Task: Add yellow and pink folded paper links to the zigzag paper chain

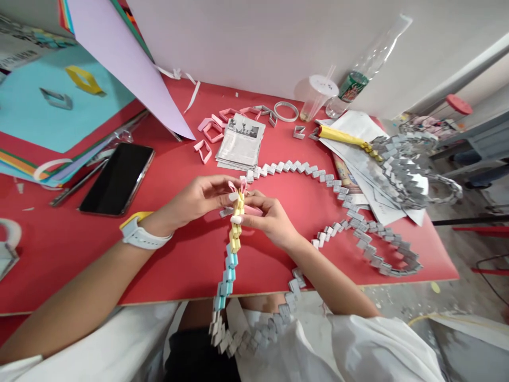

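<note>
Both hands meet above the middle of the red table point(178, 254), a little back from its near edge. The left hand point(199, 199) has thumb and forefinger closed on a pink link point(240, 185) at the top of the chain point(236, 233). The right hand point(268, 217) has its fingers curled in and pinches the yellow links just below. Neither hand is open.

The chain hangs from this grip: yellow links, then blue, then grey. It drops over the near edge into the lap, comes back up over that edge and snakes across the right half of the table to a grey heap point(401, 164) at the far right corner.

Step in hand, as I read it: fitting the pink link onto the yellow end. It looks only part-seated, though the fingers hide the joint. Seating it calls for a firm hold on the yellow end and a straight push of the link's legs through the last loops.

Spare pink links point(210, 132) and a stack of newsprint strips point(240, 143) lie toward the far edge. A phone point(117, 178) lies on the left side.
</note>
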`<state>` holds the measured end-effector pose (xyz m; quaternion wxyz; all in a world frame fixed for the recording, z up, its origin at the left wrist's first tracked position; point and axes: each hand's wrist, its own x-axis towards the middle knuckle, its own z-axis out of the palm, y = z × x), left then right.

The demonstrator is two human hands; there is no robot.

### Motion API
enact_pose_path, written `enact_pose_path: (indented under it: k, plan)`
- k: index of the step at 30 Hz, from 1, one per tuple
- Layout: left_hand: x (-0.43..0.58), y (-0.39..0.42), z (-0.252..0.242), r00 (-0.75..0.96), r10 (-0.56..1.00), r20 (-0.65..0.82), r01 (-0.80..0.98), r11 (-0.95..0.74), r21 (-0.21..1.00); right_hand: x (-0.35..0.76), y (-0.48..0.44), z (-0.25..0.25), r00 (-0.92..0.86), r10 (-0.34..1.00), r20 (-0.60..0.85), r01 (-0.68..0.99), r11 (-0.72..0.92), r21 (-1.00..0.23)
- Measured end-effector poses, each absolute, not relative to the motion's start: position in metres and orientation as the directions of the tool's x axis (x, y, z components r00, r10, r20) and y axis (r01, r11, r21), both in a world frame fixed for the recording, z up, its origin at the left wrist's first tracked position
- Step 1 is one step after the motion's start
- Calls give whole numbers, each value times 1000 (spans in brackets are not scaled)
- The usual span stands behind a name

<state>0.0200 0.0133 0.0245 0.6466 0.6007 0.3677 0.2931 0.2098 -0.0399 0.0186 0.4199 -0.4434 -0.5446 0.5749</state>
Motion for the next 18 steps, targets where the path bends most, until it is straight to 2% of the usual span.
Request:
enact_pose_path:
  k: [3, 8, 11, 14, 18]
  plan:
    - [21, 13, 22, 494, 865, -91, 64, 68, 996, 214, -38, 16, -263, 964, -33, -43, -45, -998]
    - [23, 14, 15, 423, 904, -55, 8, 57, 998, 219, -33, 10, 57, 998, -5, -184, 5, -983]
    - [25, 13, 11, 422, 903, -77, -79, 122, 989, 215, -35, 14, 111, 992, 54, -253, 81, -964]
    - [29, 10, 10, 436, 893, -113, -111, 178, 978, 208, -40, 20, 136, 986, 93, -229, 122, -966]
    - [35, 4, 10, 440, 891, -115, -85, 169, 982, 204, -45, 24, 225, 967, 116, -154, 153, -976]
